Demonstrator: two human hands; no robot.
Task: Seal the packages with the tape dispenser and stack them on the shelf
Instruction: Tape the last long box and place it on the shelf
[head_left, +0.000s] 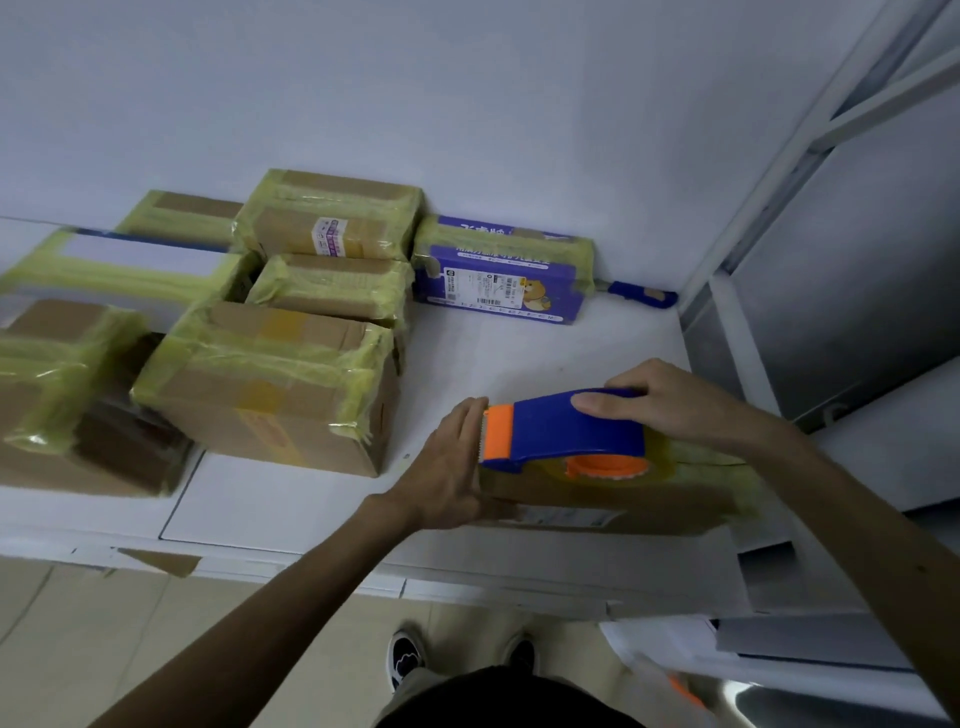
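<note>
A flat brown cardboard package (613, 501) with yellowish tape across its top lies on the white table (519, 358) near the front right. On it sits a blue tape dispenser (566, 431) with an orange blade end and orange roll core. My right hand (670, 402) grips the dispenser's top, thumb on the blue cover. My left hand (449, 465) presses flat with straight fingers against the package's left end, just beside the orange blade.
Several taped cardboard boxes (270, 384) crowd the table's left and back. A purple printed box (501, 273) stands against the wall, with a blue utility knife (641, 293) beside it. A white metal shelf frame (810, 171) rises on the right. My shoes show on the floor below.
</note>
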